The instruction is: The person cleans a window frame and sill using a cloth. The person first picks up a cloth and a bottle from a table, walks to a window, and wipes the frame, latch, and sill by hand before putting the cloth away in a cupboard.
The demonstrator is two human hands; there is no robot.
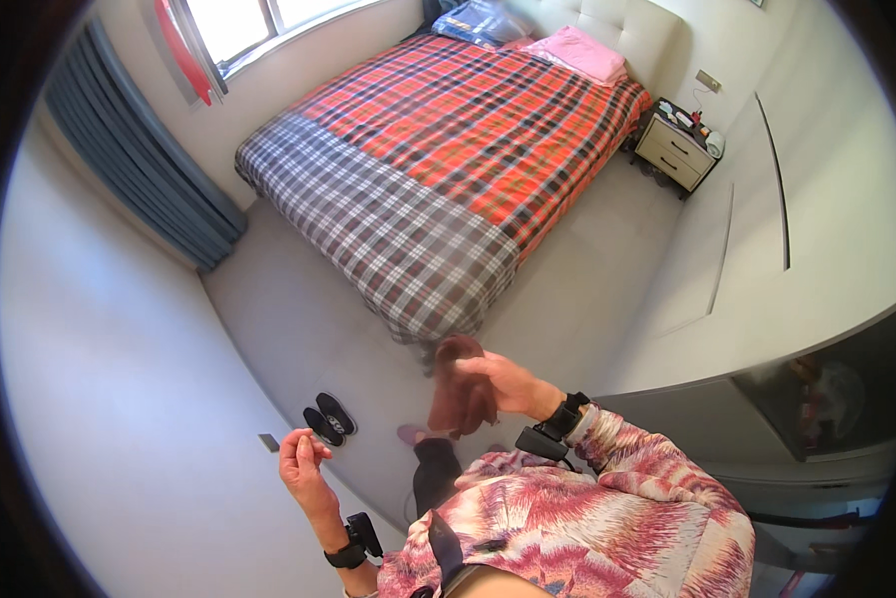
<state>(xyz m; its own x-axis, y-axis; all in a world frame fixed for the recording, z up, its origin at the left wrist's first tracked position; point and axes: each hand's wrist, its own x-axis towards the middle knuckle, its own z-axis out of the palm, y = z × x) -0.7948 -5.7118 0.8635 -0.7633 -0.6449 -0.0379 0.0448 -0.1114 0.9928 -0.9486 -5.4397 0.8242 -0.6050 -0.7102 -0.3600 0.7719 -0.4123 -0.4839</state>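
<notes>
Our right hand (513,384) pinches the maroon cloth (458,397); our left hand (305,468) bunches its fingertips. We should support the cloth beneath.

Bedroom, daylight from window (230,30) upper left, blue-grey curtain (134,149) left of it, plaid-covered bed (438,159) with pale headboard (652,32), two-drawer nightstand (670,156) beside it, grey floor (567,269), pale wall (712,45), dark glossy unit (767,409) lower right, maybe a cabinet, too dim to tell.

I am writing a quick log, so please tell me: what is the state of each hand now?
Left hand: fingers curled closed, nothing visible in it.
Right hand: closed, holding a maroon cloth.
</notes>
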